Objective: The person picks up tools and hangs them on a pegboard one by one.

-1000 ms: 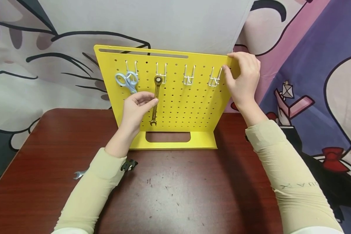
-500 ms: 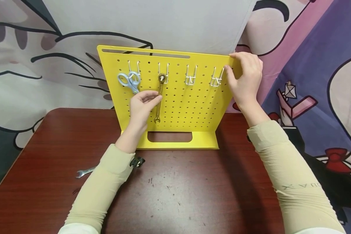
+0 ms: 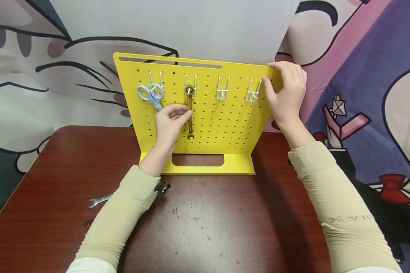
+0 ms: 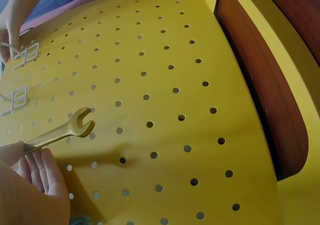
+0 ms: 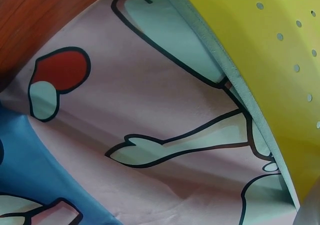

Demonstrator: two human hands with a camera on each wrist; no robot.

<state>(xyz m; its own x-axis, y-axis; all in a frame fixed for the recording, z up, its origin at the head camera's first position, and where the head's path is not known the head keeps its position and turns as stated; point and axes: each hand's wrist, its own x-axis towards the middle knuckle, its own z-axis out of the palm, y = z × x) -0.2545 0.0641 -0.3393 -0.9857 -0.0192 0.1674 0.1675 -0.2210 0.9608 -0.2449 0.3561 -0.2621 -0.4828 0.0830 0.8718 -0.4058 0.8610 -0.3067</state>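
My left hand [image 3: 170,123] pinches a brass-coloured combination wrench [image 3: 190,123] by its shaft between thumb and fingers. The wrench hangs upright, ring end up, overlapping the second white wire hook [image 3: 195,83] in the head view. In the left wrist view the wrench's open end [image 4: 80,126] stands off the yellow pegboard [image 4: 165,105], casting a shadow on it. My right hand [image 3: 288,91] grips the pegboard's upper right corner, thumb on the front face. Light blue scissors [image 3: 152,94] hang on the leftmost hook, their lower part hidden behind my left hand.
Two more white hooks, one [image 3: 222,89] mid-board and one [image 3: 253,91] by my right thumb, hold nothing. A silver wrench [image 3: 97,201] lies on the red-brown table [image 3: 205,223], partly hidden by my left sleeve. A cartoon-printed cloth [image 5: 165,85] stands close behind the board.
My left hand has moved slightly right with the brass wrench, whose ring end now lines up with the second hook and whose shaft is straighter. My right hand stays on the corner.
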